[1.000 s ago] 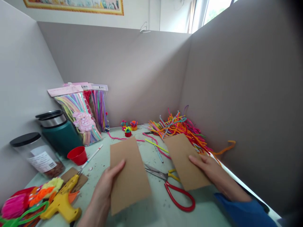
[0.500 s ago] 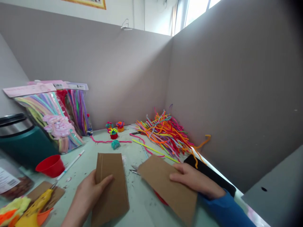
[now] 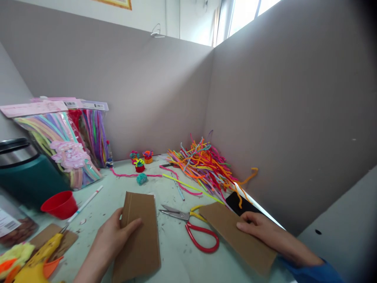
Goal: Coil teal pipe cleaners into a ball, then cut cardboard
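My left hand [image 3: 119,236] is closed on a brown piece of cardboard [image 3: 144,236], thumb on its face and fingers behind the left edge. On the right, my right hand [image 3: 256,230] pinches a second cardboard piece [image 3: 235,236] by its upper edge, tilted over the table. Between the two pieces lie scissors [image 3: 203,237] with parted blades and a red handle loop; the right-hand cardboard covers part of their other, yellow handle. Beyond my hands, a teal fuzzy ball [image 3: 141,179] and a white pen-like stick [image 3: 85,204] rest on the table.
A heap of colourful pipe cleaners [image 3: 203,165] lies at the back right, beside a black flat object [image 3: 240,202]. Bagged pipe cleaners [image 3: 59,145], a teal bottle [image 3: 29,177], a red cup [image 3: 60,205] and a yellow glue gun [image 3: 41,259] stand left. Grey partitions [image 3: 132,86] enclose the table.
My right hand has moved right with its cardboard piece, uncovering most of the scissors. My left hand keeps its cardboard in nearly the same place.
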`<state>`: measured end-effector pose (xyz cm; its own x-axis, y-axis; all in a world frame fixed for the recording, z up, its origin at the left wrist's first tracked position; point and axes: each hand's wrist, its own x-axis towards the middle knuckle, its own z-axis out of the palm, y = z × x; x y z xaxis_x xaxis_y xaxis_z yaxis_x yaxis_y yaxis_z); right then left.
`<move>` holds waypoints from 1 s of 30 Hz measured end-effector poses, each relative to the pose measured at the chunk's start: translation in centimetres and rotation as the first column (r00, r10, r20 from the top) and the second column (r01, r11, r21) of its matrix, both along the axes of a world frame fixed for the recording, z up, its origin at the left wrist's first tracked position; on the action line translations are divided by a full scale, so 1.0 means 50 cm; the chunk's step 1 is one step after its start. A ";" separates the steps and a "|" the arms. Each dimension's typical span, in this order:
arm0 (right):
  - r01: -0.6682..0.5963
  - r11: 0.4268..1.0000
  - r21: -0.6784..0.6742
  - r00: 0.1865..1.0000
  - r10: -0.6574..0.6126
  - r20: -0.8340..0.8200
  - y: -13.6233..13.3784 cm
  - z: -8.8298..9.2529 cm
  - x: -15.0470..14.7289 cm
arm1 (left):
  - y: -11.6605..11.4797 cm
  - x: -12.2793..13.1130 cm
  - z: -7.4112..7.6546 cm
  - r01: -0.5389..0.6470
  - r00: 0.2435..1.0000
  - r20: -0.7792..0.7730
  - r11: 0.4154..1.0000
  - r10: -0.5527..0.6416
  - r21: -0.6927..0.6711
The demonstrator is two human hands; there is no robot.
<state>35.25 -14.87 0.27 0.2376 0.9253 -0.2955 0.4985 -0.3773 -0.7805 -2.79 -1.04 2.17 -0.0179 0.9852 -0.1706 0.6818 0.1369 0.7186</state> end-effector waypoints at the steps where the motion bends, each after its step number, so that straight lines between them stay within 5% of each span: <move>1: 0.031 0.999 0.006 0.999 -0.032 0.016 0.001 -0.004 0.003 | -0.001 0.002 0.001 0.004 1.000 -0.026 1.000 -0.004 0.005; 7: 0.197 0.978 0.071 0.948 -0.208 0.240 0.049 -0.013 -0.010 | -0.002 0.012 -0.002 0.044 0.980 -0.196 0.999 -0.044 -0.004; 15: 0.205 0.965 0.167 0.832 -0.261 0.489 0.161 -0.019 -0.009 | 0.000 0.014 -0.008 0.085 0.968 -0.235 0.996 -0.083 -0.005; 19: 0.185 0.953 0.240 0.846 -0.278 0.454 0.132 -0.022 -0.020 | -0.001 0.016 -0.009 0.095 0.960 -0.265 0.995 -0.093 -0.005; 23: -0.034 0.976 0.217 0.909 -0.060 0.413 0.060 -0.024 -0.051 | 0.001 0.013 -0.018 0.087 0.960 -0.268 0.996 -0.085 -0.002; 26: -0.139 0.979 0.149 0.861 0.045 0.507 0.017 -0.018 -0.070 | 0.009 0.004 -0.033 0.080 0.962 -0.264 0.997 -0.074 0.012; 30: -0.082 0.986 0.144 0.735 -0.038 0.677 -0.011 -0.006 -0.053 | 0.015 -0.013 -0.046 0.081 0.943 -0.328 0.995 -0.055 0.066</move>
<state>32.59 -15.43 -0.02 0.2977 0.9512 0.0810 0.9226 -0.2649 -0.2805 -3.44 -0.28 -0.13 0.0078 0.9959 -0.0900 0.8859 0.0349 0.4626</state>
